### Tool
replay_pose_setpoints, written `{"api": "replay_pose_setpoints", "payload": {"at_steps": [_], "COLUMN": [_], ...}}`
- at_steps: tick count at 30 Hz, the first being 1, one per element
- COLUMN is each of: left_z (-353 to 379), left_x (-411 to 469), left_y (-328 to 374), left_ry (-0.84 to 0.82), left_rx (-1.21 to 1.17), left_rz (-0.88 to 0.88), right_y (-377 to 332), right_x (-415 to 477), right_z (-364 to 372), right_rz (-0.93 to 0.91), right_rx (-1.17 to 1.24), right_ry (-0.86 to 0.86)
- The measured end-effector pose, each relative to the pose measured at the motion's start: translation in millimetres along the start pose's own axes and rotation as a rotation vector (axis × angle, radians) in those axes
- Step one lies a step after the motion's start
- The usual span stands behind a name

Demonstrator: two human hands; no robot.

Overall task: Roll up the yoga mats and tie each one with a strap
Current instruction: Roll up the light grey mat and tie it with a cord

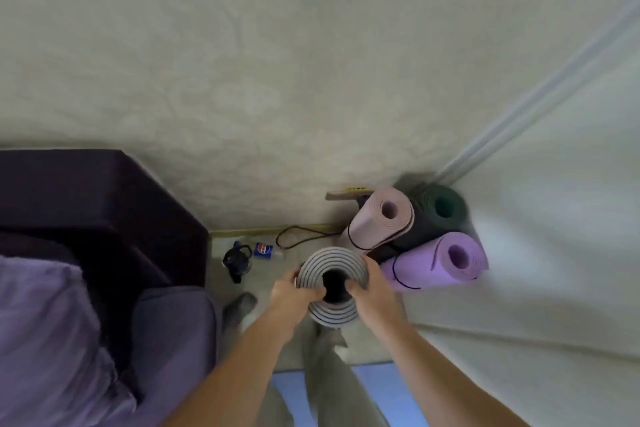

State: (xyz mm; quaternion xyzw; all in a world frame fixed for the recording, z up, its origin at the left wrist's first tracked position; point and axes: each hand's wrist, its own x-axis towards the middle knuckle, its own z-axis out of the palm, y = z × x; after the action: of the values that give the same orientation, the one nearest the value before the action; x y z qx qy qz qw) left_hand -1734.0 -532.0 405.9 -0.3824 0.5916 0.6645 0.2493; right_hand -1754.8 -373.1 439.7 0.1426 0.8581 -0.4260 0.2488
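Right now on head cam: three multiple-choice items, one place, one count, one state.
1. Where is the pink mat?
A. leaning in the wall corner
B. on a table
C. hung on a hook

2. How many rolled mats lean in that corner?
A. one
B. three
C. five

3. What state is the grey mat in?
A. spread flat
B. folded in half
C. rolled, gripped by both hands

Key:
1 A, it leans where the two walls meet.
2 B, the pink mat, the green mat and the purple mat.
3 C, the left hand and the right hand grip its spiral end.
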Motion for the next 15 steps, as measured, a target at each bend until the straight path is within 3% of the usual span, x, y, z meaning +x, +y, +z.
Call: {"api": "replay_pose_setpoints", "payload": {"at_steps": [7, 15], "left_z": [6, 31], "left_x": [115, 205], "left_y": [-12, 26], "left_ry": [-0.035, -0.059], "left_rx": [0.002, 0.027], "left_rz": [-0.071, 0.051], "right_y": [30, 37], "right_x": [101, 206], "right_z": [31, 32], "right_rz": [0.096, 0.031], "right_rx": [0.044, 0.048], "right_ry": [-0.007, 0.145]}}
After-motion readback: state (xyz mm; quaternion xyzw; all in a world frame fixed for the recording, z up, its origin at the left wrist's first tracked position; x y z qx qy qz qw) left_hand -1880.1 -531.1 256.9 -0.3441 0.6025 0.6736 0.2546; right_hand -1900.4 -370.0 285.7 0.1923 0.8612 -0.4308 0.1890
